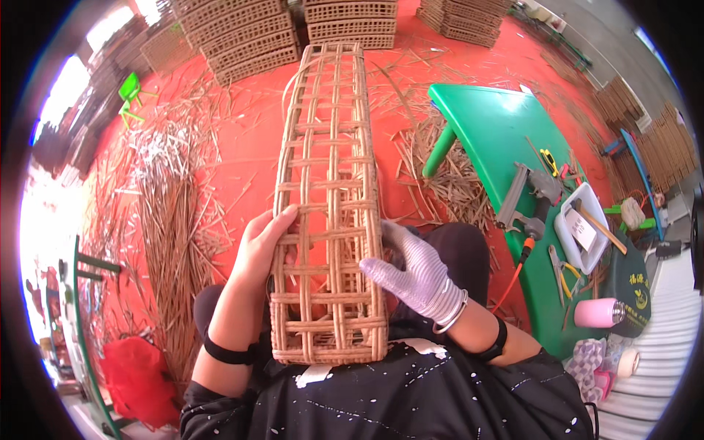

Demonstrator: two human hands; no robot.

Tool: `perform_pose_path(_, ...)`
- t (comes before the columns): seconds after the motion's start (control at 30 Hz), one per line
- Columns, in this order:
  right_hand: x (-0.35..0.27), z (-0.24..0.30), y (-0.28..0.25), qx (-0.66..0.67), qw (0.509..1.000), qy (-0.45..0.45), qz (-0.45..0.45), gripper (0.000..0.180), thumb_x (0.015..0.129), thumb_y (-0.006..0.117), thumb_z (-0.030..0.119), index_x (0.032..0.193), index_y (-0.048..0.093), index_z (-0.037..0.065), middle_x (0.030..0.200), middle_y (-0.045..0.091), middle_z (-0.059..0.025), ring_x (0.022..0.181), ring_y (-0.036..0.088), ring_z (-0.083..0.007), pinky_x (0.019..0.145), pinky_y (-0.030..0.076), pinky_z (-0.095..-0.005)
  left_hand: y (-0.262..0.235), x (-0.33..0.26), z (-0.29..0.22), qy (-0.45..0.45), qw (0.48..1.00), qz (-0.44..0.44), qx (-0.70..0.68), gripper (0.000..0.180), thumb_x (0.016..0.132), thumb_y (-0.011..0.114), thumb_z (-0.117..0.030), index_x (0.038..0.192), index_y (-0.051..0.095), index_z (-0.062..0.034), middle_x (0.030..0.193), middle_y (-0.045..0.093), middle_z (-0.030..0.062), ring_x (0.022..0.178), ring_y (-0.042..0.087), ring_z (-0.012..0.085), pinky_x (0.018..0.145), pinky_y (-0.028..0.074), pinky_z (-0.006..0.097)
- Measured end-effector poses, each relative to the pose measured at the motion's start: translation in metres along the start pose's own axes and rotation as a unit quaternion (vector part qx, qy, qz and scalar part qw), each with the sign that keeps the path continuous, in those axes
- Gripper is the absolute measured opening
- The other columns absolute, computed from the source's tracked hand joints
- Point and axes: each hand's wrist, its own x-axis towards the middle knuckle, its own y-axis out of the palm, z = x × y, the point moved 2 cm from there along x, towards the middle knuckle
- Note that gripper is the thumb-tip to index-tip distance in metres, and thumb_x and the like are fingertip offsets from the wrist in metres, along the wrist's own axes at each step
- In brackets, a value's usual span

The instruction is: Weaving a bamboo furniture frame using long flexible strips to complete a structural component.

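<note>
A long, narrow woven wicker basket frame (334, 299) stretches away from my lap, its open lattice side facing up. My bare left hand (264, 233) grips its left edge, with the thumb on top and the fingers partly hidden behind the lattice. On the right edge rests my right hand (414, 273), in a striped pale glove, its thumb over the weave and its fingers around the far side. A loose strand curves out beside the basket's far left end. The near end lies against my dark, white-flecked clothing.
To the right stands a green table (506, 117) bearing a nail gun (541, 192), a white tray (589, 253), pliers (568, 275) and a pink bottle (598, 313). Stacked wicker frames (246, 37) line the back. Loose cane strips (169, 213) cover the red floor at left.
</note>
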Motion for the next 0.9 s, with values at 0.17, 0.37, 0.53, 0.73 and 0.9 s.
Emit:
perform_pose_path(0.17,0.010,-0.013,0.002,0.084,0.996,0.032,0.019,0.060,0.079,0.070,0.031,0.120,0.046,-0.006,0.112,0.058,-0.0171,0.106,0.056,-0.0217,0.094,0.042,-0.0332,-0.015,0.012,0.026,-0.042,0.996,-0.025,-0.068,0.053,0.094,0.039,-0.048,0.092,0.059,0.0011,0.071,0.059,0.0060,0.050,0.053,0.0128,0.046,0.045,0.026)
perform_pose_path(0.37,0.020,-0.020,0.004,0.083,0.993,0.058,0.055,0.054,0.084,0.066,0.028,0.121,0.044,-0.006,0.107,0.058,-0.0134,0.095,0.058,-0.0161,0.082,0.048,-0.0293,-0.058,0.057,0.110,-0.031,0.994,-0.042,0.097,0.051,0.093,0.042,-0.046,0.096,0.060,0.0012,0.077,0.063,0.0079,0.060,0.057,0.0118,0.054,0.048,0.025)
perform_pose_path(0.53,0.033,-0.025,0.001,0.083,0.995,0.025,0.047,0.034,0.093,0.051,0.019,0.116,0.050,-0.007,0.099,0.059,-0.0094,0.091,0.057,-0.0132,0.083,0.046,-0.0265,-0.099,0.090,0.211,-0.162,0.960,0.025,0.227,0.034,0.090,0.049,-0.030,0.095,0.064,-0.0005,0.086,0.067,0.0109,0.073,0.063,0.0182,0.064,0.051,0.030)
perform_pose_path(0.73,0.043,-0.066,0.006,0.135,0.990,0.037,0.025,0.037,0.094,0.052,0.025,0.114,0.052,-0.006,0.096,0.060,-0.0065,0.089,0.055,-0.0111,0.082,0.045,-0.0249,-0.098,0.087,0.307,-0.234,0.903,0.021,0.360,0.031,0.089,0.049,-0.028,0.095,0.065,-0.0011,0.087,0.067,0.0112,0.076,0.064,0.0197,0.066,0.051,0.031)
perform_pose_path(0.9,0.048,-0.100,0.001,0.138,0.988,0.069,0.032,0.040,0.093,0.052,0.032,0.112,0.055,-0.003,0.097,0.060,-0.0022,0.089,0.052,-0.0083,0.080,0.042,-0.0238,-0.074,0.087,0.334,-0.236,0.887,0.009,0.396,0.029,0.088,0.050,-0.026,0.095,0.065,-0.0016,0.089,0.067,0.0115,0.078,0.064,0.0209,0.067,0.052,0.032)
